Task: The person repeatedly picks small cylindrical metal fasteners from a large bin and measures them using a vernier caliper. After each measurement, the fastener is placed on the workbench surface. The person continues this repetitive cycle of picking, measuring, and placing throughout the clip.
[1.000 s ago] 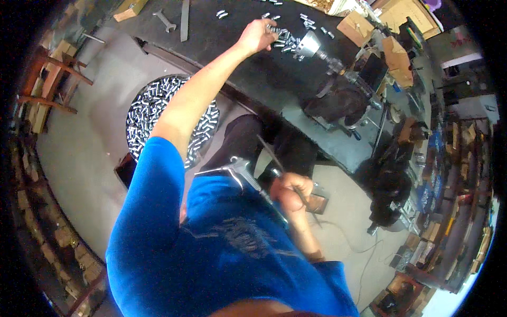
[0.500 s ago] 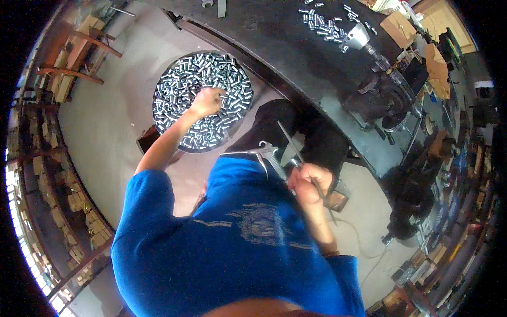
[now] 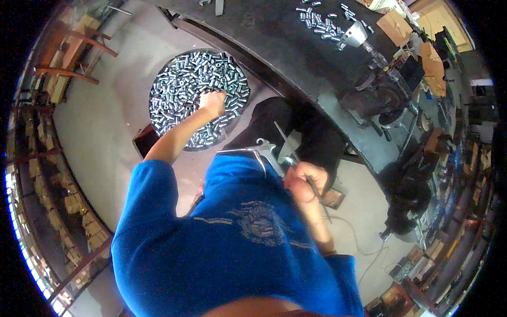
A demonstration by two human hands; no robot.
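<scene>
My left hand [image 3: 212, 103] reaches down into a round tub [image 3: 226, 133] heaped with short shiny metal sleeves [image 3: 182, 84]. Its fingers are curled in among them, and their tips are hidden. Over my right thigh, my right hand [image 3: 306, 178] is closed round a slim grey metal rod [image 3: 284, 133], tapered like a file, which slants through the grip and sticks out on both sides. At its fingertips shows a small shiny metal piece [image 3: 290, 160], probably one of the sleeves. An air blow gun [image 3: 268, 148] with a thin nozzle lies in my lap, beside the right hand.
A dark workbench [image 3: 274, 37] runs diagonally beyond my knees. On it are loose metal sleeves [image 3: 317, 22], a machine with a cone-shaped head [image 3: 355, 35] and pieces of cardboard [image 3: 395, 27]. Wooden stools [image 3: 74, 53] and loaded shelves stand around, and a thin cable [image 3: 355, 238] crosses the floor.
My left hand has turned slightly and its fingers have dipped lower among the sleeves. My right hand keeps its grip on the rod, almost unmoved. The whole view has shifted a little.
</scene>
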